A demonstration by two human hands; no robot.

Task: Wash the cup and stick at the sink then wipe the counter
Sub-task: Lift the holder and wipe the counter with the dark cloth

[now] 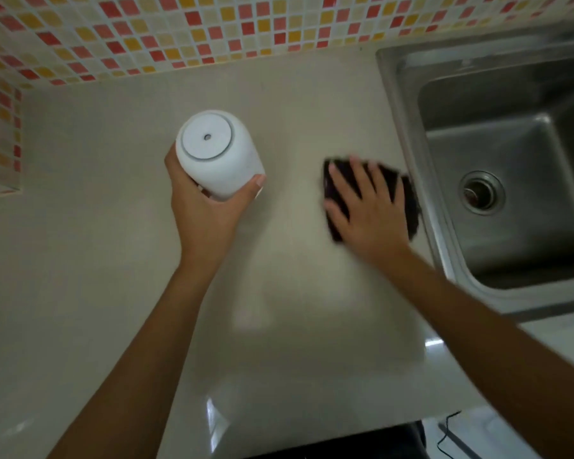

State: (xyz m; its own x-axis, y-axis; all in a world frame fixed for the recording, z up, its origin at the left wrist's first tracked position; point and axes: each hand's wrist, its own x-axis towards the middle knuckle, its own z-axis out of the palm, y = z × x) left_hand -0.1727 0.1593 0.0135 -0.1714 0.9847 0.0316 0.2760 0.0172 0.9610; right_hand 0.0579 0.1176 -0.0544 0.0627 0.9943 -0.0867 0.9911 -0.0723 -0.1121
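Wiping stage, apparently late: right hand (368,207), fingers spread flat, presses dark cloth (408,200) on counter (113,260) beside sink (497,180); left hand (206,210) grips white cup (217,154) lifted clear (stick unseen).

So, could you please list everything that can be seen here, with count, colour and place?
white container: one, white, round lid with a small hole, held above the counter, left of centre
cloth: one, dark, flat on the counter beside the sink
counter: one, beige, fills the middle
sink: one, steel, right side, drain visible, looks empty
tiled wall: one, red, orange and cream mosaic, top and left
left hand: one, grips the container
right hand: one, spread flat on the cloth
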